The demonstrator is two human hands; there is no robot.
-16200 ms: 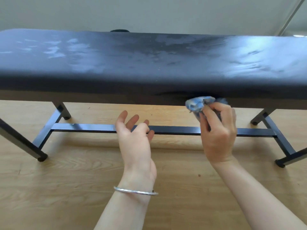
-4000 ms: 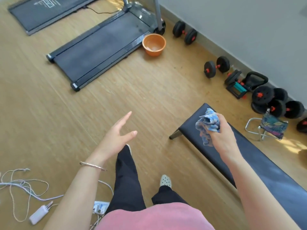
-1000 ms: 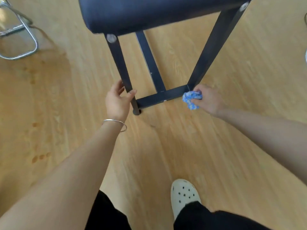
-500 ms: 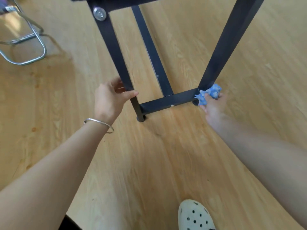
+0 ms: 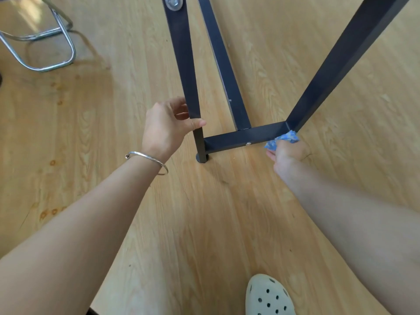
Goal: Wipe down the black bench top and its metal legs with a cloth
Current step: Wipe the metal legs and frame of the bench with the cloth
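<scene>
I count two metal legs: left leg (image 5: 187, 76), right leg (image 5: 341, 60). One crossbar (image 5: 236, 138) joins them low down, one long rail (image 5: 225, 71) runs off behind. One blue cloth (image 5: 283, 139), bunched. Left hand (image 5: 167, 128) grips left leg, thumb across front, fingers curled behind. Right hand (image 5: 287, 155) clenched on cloth. I see cloth poking past fingertips, pressed into corner where right leg meets crossbar.
</scene>
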